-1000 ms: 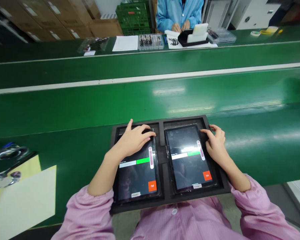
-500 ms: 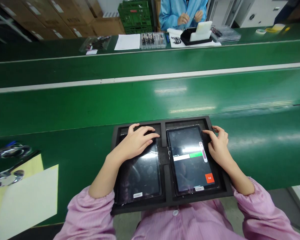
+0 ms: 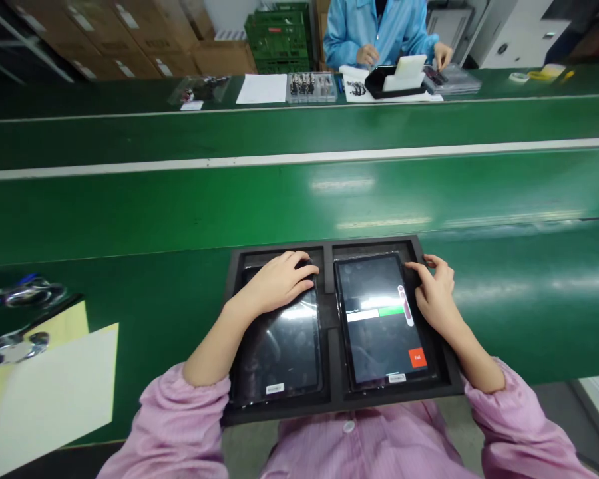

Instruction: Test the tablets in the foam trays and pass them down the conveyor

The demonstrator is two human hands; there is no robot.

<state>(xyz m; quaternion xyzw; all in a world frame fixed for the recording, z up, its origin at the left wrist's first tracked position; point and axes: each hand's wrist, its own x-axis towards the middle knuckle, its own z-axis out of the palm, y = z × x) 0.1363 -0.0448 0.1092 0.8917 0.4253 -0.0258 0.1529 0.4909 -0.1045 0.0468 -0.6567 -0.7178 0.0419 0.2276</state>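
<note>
A black foam tray (image 3: pixel 332 372) with two compartments lies before me, tilted slightly, with a tablet in each. My left hand (image 3: pixel 282 283) rests over the upper part of the left tablet (image 3: pixel 279 352), whose screen is dark; its fingers are stretched toward the tablet's upper right corner. On the right tablet (image 3: pixel 377 352), the screen is lit and shows a white and green bar and a red "Fail" box. My right hand (image 3: pixel 435 293) is at that tablet's upper right edge, index finger extended to the edge, the other fingers bent at the tray's rim.
Paper sheets (image 3: pixel 54 399) and a bagged cable (image 3: pixel 32 296) lie on the green bench at left. Across the raised green strip (image 3: pixel 180 213), a co-worker in a blue jacket (image 3: pixel 352 33) sits behind a parts box (image 3: pixel 312 88) and a black holder (image 3: pixel 379 83). Cartons (image 3: pixel 150 33) stand behind.
My left hand's fingers have drawn closer together over the left tablet. My right hand stays nearly still. The co-worker's hand on the right has reached out to the plastic trays.
</note>
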